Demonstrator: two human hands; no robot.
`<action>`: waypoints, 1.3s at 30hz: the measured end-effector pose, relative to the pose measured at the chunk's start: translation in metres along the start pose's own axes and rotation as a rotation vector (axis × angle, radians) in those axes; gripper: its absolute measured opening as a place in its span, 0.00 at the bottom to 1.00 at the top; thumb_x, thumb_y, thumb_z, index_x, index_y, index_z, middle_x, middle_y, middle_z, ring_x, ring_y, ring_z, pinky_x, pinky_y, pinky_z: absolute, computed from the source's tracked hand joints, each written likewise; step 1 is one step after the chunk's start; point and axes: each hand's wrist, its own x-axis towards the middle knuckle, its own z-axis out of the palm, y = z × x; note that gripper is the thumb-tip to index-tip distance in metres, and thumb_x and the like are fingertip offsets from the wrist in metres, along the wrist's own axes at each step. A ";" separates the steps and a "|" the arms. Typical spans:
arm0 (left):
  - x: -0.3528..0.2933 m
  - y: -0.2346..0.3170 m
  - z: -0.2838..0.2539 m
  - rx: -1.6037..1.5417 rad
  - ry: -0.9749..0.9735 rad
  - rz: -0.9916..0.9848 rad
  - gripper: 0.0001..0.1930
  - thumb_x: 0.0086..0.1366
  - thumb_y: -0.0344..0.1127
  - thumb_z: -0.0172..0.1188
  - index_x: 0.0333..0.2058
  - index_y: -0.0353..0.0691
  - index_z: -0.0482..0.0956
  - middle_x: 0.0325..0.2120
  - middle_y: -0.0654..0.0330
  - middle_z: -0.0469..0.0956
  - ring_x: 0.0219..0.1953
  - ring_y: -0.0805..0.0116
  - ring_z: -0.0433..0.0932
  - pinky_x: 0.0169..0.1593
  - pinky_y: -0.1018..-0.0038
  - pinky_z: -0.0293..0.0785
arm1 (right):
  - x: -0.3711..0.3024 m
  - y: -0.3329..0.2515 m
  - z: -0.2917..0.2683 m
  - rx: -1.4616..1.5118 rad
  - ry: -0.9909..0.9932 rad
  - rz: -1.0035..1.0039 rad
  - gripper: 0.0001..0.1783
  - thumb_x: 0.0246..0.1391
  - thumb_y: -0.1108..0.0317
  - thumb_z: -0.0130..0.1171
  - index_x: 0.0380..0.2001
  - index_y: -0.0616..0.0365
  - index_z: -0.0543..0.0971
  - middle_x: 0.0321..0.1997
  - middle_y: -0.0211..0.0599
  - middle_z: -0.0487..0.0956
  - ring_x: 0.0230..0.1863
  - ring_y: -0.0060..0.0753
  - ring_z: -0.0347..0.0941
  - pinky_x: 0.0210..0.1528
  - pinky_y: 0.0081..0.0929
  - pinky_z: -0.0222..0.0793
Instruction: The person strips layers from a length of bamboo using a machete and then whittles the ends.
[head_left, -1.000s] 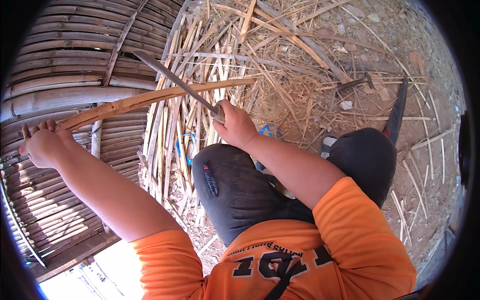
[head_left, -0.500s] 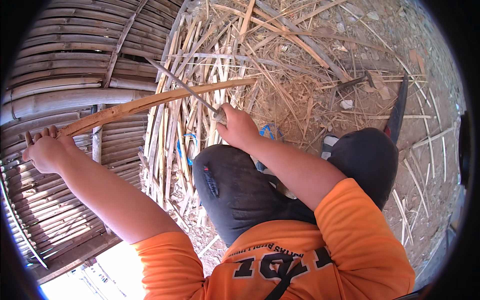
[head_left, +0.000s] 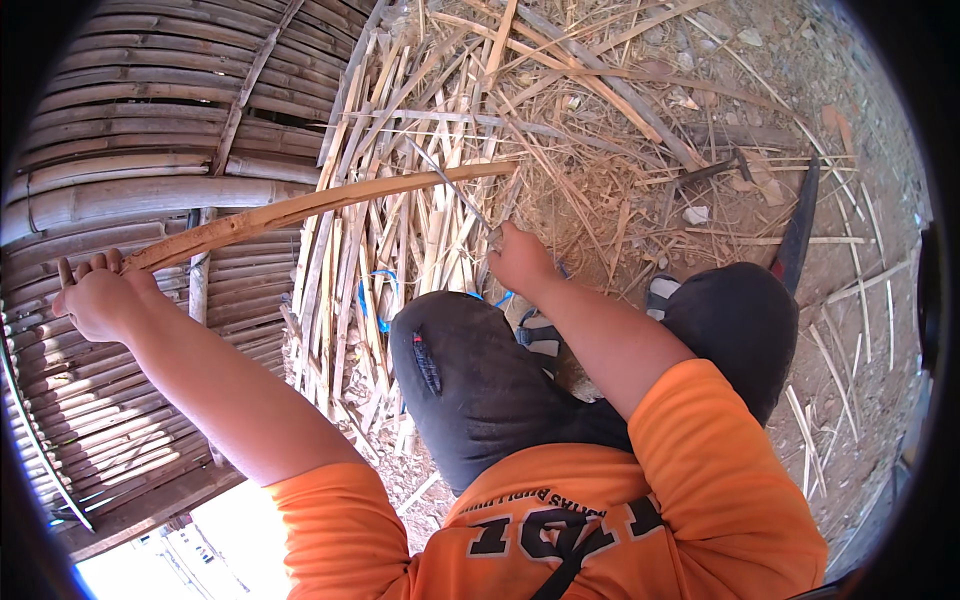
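A long split bamboo piece (head_left: 300, 207) slants from the left toward the upper middle, its far end above the litter on the ground. My left hand (head_left: 105, 297) is closed round its near end, with the fingertips showing past the edge. My right hand (head_left: 524, 262) is closed on the handle of a long, narrow-bladed knife (head_left: 447, 178). The blade points up and left and crosses the bamboo piece near its far end. Whether it touches the bamboo I cannot tell. Most of the handle is hidden inside my fist.
A slatted bamboo wall (head_left: 120, 130) stands at the left. Beyond my knees, split strips (head_left: 335, 260) lie piled beside blue cord (head_left: 383, 322). At the right are a hammer-like tool (head_left: 712, 170) and a dark, tapering blade (head_left: 800, 220) on the dirt ground.
My right hand has moved right and slightly down, drawing the knife along toward the bamboo piece's far end. My left hand and the bamboo have hardly shifted.
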 end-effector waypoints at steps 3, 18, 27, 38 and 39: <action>-0.016 0.010 0.007 0.033 -0.011 -0.006 0.22 0.80 0.37 0.36 0.47 0.29 0.79 0.33 0.55 0.71 0.24 0.71 0.68 0.22 0.76 0.68 | -0.007 -0.034 0.001 0.108 0.046 -0.129 0.19 0.50 0.66 0.63 0.44 0.63 0.73 0.35 0.55 0.81 0.40 0.59 0.79 0.43 0.50 0.75; -0.021 0.010 0.003 0.080 0.038 -0.009 0.28 0.80 0.45 0.32 0.44 0.30 0.81 0.36 0.52 0.73 0.27 0.67 0.71 0.26 0.74 0.76 | 0.003 0.022 0.012 -0.009 0.016 0.074 0.21 0.51 0.66 0.62 0.46 0.65 0.73 0.37 0.61 0.81 0.44 0.61 0.79 0.47 0.51 0.75; -0.009 0.005 0.004 0.062 -0.021 0.037 0.26 0.80 0.42 0.32 0.47 0.30 0.80 0.41 0.50 0.74 0.32 0.64 0.76 0.31 0.73 0.82 | -0.004 -0.073 -0.007 0.195 0.133 -0.448 0.21 0.48 0.64 0.64 0.45 0.59 0.73 0.34 0.52 0.81 0.36 0.60 0.78 0.40 0.51 0.73; -0.023 0.009 0.005 0.074 0.021 0.009 0.28 0.80 0.46 0.33 0.44 0.31 0.80 0.36 0.53 0.74 0.28 0.67 0.73 0.27 0.73 0.78 | 0.001 0.036 0.010 -0.043 0.017 0.096 0.21 0.49 0.66 0.62 0.46 0.65 0.73 0.38 0.60 0.81 0.42 0.61 0.79 0.45 0.51 0.75; -0.017 0.006 0.004 0.088 0.010 0.018 0.28 0.80 0.47 0.33 0.44 0.31 0.80 0.35 0.53 0.74 0.28 0.67 0.72 0.26 0.74 0.76 | 0.000 0.030 0.010 -0.032 0.032 0.094 0.21 0.49 0.66 0.62 0.46 0.66 0.74 0.37 0.60 0.81 0.41 0.62 0.79 0.45 0.51 0.75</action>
